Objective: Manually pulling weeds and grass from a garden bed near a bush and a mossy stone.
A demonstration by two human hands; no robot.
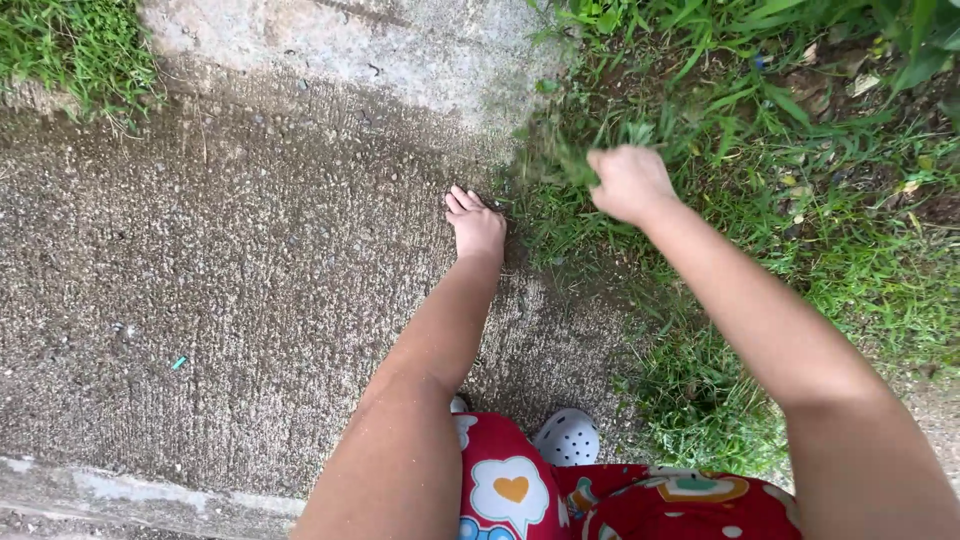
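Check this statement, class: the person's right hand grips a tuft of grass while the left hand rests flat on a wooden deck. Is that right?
Not quite. The head view shows the left hand resting on rough concrete paving, not a wooden deck. The right hand does grip a tuft of grass.

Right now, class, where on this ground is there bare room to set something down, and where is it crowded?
Bare concrete lies left of the left hand, between the grass tuft at the top and the pale kerb below. It is crowded right of the slab: thick grass around the right hand.

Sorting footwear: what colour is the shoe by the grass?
White, with holes; the shoe shows best in the head view.
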